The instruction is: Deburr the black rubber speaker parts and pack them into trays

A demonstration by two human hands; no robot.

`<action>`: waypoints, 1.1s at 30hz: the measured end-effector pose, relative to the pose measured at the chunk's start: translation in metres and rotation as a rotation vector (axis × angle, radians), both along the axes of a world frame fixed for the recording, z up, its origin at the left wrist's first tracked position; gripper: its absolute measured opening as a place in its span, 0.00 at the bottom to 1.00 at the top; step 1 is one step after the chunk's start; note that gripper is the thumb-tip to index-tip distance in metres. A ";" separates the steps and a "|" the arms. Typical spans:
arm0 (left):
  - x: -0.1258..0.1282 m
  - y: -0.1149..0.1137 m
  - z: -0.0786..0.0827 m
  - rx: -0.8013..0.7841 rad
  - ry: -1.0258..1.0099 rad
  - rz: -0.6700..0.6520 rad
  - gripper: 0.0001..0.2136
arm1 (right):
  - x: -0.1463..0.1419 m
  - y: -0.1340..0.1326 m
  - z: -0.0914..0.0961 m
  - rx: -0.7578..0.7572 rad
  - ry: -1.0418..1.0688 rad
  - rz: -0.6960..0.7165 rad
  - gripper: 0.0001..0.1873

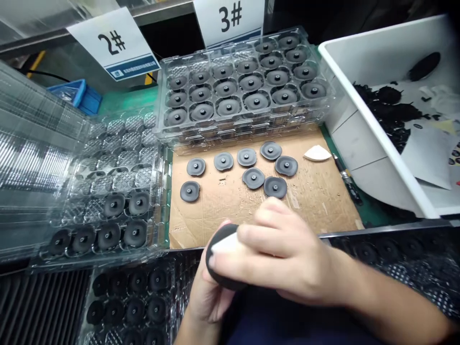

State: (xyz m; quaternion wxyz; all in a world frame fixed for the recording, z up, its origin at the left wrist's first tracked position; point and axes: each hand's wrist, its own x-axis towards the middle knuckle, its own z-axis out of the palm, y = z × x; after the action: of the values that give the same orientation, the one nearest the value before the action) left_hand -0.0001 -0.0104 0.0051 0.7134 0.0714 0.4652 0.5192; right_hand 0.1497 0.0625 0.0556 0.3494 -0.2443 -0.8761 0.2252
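Note:
My left hand [208, 299] grips a round black rubber disc [217, 273] from below, its edge showing behind the fingers. My right hand [283, 254] lies over the disc and presses a white sponge piece [224, 244] against it, most of the sponge hidden by the fingers. Just beyond my right fingertips, several grey discs with central black nubs [253, 178] lie on a flattened cardboard sheet [230, 215]. A white sponge wedge [316, 153] rests on the cardboard at its far right.
Stacked clear trays [244, 81] of grey discs stand behind the cardboard, under signs marked 2# and 3#. Clear trays [108, 191] of black discs lie left and in front. A white bin [359, 129] with black scraps stands right; a blue crate [75, 96] sits far left.

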 end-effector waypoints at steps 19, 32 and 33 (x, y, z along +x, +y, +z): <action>-0.037 -0.008 -0.005 0.295 -0.213 0.034 0.25 | -0.034 -0.016 -0.087 -0.753 0.049 -0.177 0.14; -0.024 -0.004 -0.016 0.751 0.813 -0.164 0.54 | -0.002 -0.021 -0.040 -1.137 0.320 -0.152 0.08; -0.023 -0.005 -0.016 0.719 0.782 -0.153 0.53 | 0.000 -0.018 -0.036 -1.203 0.285 -0.059 0.08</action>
State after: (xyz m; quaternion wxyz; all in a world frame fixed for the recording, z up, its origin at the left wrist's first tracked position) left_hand -0.0235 -0.0159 -0.0107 0.4532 0.5329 0.4827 0.5268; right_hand 0.1496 0.0448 0.0192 0.2704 -0.3902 -0.5332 0.7002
